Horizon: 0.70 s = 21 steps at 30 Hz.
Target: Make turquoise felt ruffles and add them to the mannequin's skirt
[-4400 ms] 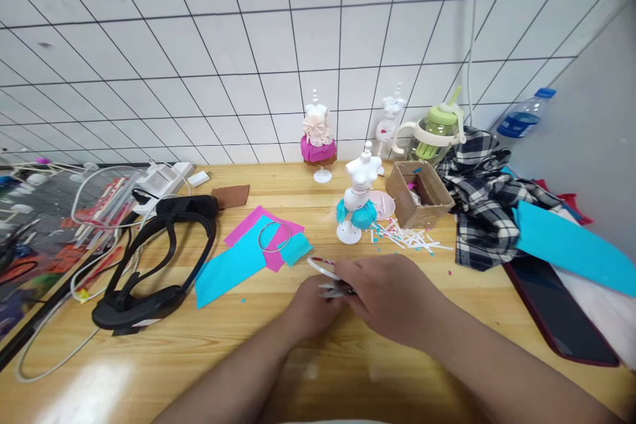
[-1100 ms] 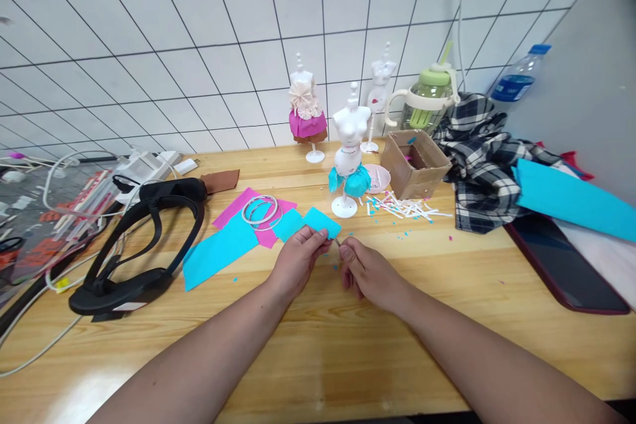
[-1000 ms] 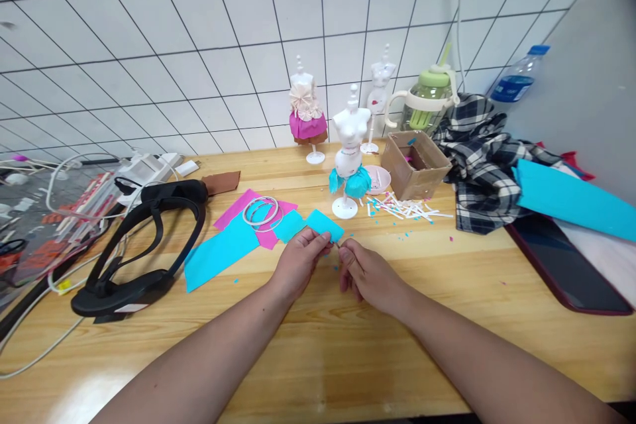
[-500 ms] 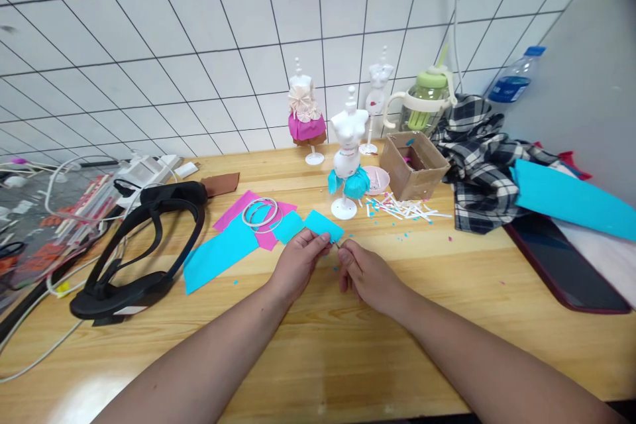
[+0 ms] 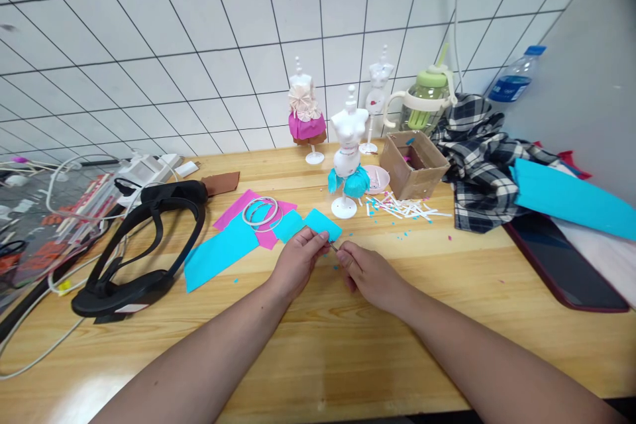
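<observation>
Left hand (image 5: 297,264) closed in a pinch on the near edge of a small blue paper piece (image 5: 322,223), lifted just off the table (image 5: 447,291). Right hand (image 5: 370,273) closed on a thin metal tool (image 5: 334,248), too small to identify, its tip touching the paper's lower corner between the two hands. Against half a second ago: hands and paper in almost the same place, paper tilted slightly lower, right fingertips drawn a touch nearer the left. Against four seconds ago: both hands then overlapped over a white ring and a tool, no blue piece held; view now lower and wider.

Just beyond the left hand, white rings (image 5: 261,212) lying on pink paper (image 5: 238,207) and a larger blue sheet (image 5: 218,253), unmoved. Directly behind the held piece, a white mannequin with a blue skirt (image 5: 346,154), upright on its stand. Further back by the tiled wall, a mannequin in a pink skirt (image 5: 305,112) and a bare one (image 5: 377,89), both upright. Right of these, a pink dish (image 5: 378,179), an open cardboard box (image 5: 415,164), white paper strips (image 5: 405,207) scattered near it, a checked cloth (image 5: 484,159) and a green cup (image 5: 426,101). Far left, a black headset (image 5: 142,245) beside cables
</observation>
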Tool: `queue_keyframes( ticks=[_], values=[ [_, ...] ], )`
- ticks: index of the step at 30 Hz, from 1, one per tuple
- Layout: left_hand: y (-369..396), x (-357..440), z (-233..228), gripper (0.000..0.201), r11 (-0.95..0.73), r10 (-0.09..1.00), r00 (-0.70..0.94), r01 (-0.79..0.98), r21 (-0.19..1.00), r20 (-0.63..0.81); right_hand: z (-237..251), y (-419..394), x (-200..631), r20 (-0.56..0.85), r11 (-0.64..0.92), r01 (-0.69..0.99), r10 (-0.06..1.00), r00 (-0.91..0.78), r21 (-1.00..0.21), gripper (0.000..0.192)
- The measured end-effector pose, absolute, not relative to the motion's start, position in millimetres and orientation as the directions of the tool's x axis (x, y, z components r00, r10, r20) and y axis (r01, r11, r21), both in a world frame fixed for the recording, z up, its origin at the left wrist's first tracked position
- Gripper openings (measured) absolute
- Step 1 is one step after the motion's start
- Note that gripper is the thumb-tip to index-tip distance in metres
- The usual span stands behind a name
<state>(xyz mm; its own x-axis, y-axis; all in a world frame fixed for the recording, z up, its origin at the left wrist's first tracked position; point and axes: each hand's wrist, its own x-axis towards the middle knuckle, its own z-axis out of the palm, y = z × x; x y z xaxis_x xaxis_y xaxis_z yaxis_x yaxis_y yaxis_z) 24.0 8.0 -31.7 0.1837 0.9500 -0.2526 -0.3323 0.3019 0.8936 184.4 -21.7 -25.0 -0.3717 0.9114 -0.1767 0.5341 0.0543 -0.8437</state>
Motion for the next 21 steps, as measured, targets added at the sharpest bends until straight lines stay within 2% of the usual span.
queue_keyframes(
  ticks=[7,13,21],
  values=[
    [8.9,22.7,-33.6,0.02,0.298,0.948,0.208,-0.31,0.903,-0.242,-21.4,-17.8,196.7,-0.161,0.071,0.642,0.942,-0.295,-0.764,0.037],
    [9.0,19.3,-41.1,0.021,0.235,0.953,0.233,-0.178,0.956,-0.191,-22.7,-15.3,201.2,-0.149,0.078,0.631,0.943,-0.299,-0.771,0.038],
    [8.9,20.7,-35.8,0.019,0.247,0.943,0.269,-0.164,0.955,-0.198,-22.7,-13.4,200.6,-0.176,0.071,0.642,0.933,-0.313,-0.764,0.038]
  ],
)
